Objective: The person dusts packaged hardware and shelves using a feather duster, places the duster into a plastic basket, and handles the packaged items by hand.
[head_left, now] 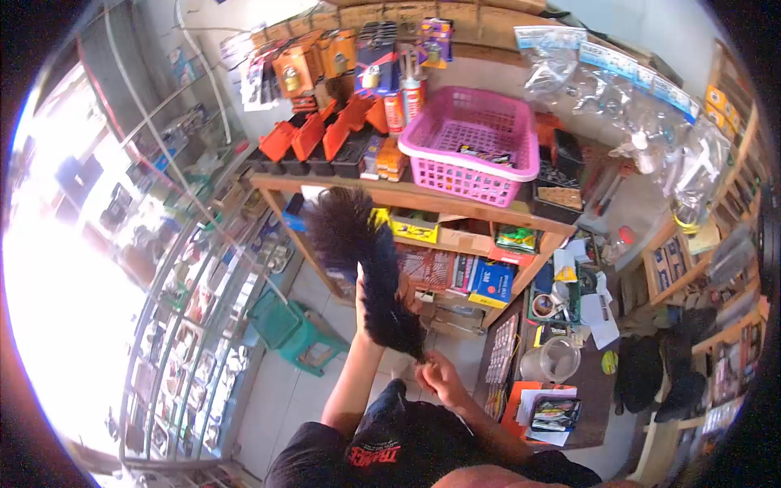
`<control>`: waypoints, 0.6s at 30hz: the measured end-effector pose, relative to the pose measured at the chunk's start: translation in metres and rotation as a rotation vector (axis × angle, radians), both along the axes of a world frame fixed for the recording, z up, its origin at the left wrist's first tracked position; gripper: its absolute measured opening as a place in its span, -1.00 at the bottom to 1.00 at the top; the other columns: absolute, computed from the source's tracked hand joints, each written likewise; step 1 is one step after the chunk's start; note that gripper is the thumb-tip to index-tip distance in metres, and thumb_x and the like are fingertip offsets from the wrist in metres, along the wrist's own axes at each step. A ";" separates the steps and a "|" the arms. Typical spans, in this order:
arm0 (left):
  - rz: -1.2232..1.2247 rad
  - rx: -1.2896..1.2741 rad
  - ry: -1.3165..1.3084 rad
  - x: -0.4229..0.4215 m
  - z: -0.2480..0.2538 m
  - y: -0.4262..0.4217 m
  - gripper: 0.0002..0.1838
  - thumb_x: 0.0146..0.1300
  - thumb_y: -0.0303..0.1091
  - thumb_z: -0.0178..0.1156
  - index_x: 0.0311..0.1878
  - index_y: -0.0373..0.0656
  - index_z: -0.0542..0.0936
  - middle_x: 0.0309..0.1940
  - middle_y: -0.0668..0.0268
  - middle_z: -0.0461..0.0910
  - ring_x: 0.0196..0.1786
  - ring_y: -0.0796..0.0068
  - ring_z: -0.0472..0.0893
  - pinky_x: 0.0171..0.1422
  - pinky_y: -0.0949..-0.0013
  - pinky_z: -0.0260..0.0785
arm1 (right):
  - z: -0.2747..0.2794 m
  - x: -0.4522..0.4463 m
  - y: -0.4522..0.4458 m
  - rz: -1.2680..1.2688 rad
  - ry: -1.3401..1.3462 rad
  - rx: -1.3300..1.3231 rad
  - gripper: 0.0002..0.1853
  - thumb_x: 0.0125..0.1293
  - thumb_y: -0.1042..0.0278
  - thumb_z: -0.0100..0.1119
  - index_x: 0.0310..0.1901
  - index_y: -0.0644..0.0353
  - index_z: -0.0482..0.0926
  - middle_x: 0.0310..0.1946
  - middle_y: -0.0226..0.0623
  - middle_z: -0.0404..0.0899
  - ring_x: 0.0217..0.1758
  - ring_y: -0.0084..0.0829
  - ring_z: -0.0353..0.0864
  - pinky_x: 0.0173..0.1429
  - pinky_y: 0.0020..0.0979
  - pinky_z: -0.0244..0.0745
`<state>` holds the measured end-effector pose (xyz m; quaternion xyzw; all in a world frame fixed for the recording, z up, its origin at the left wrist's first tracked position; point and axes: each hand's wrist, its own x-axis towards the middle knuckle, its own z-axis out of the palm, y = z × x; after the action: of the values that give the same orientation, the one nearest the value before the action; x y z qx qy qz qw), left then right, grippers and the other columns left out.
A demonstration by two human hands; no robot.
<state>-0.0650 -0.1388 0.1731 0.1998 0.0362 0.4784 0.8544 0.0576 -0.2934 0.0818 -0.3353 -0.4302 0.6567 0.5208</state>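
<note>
A black, bushy feather duster [378, 272] is held up in front of my body, its fluffy end pointing up and to the left. My left hand [363, 309] is wrapped round the feathers at about mid-length, with some fingers showing on the far side. Lower down, my right hand [439, 378] is closed on the duster's narrow bottom end; the handle is mostly hidden by the fingers. Behind the duster stands a wooden shelf unit [374, 192].
On the shelf top are a pink plastic basket [472, 180] and black bins with orange lids [307, 137]. A green plastic stool [289, 333] stands at left beside the glass display case [183, 350]. At right, a dark desk [591, 390] carries a clear tub [558, 359] and papers.
</note>
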 end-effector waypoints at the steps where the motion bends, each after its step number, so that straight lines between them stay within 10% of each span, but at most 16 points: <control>1: 0.020 0.067 -0.029 -0.008 0.007 0.005 -0.44 0.36 0.39 -0.18 -0.27 0.06 0.44 -0.57 0.46 0.28 -0.50 0.47 0.30 -0.38 0.37 0.16 | -0.003 -0.005 0.000 0.004 0.029 0.027 -0.50 0.47 -0.05 0.04 0.15 0.24 0.31 -0.47 -0.42 0.43 -0.59 -0.70 0.26 -0.53 -0.59 0.15; 18: 0.023 0.181 0.076 -0.045 0.045 -0.038 -0.23 0.26 0.44 -0.15 -0.02 -0.21 0.45 -0.55 0.27 0.34 -0.51 0.26 0.42 -0.28 0.21 0.35 | -0.022 -0.057 -0.041 0.176 -0.015 0.058 -0.44 0.54 -0.15 -0.25 0.20 0.24 0.31 -0.46 -0.42 0.43 -0.61 -0.73 0.23 -0.54 -0.62 0.14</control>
<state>-0.1105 -0.1768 0.2176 0.2935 0.0274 0.4816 0.8253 0.0002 -0.3346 0.0599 -0.2860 -0.4805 0.6847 0.4675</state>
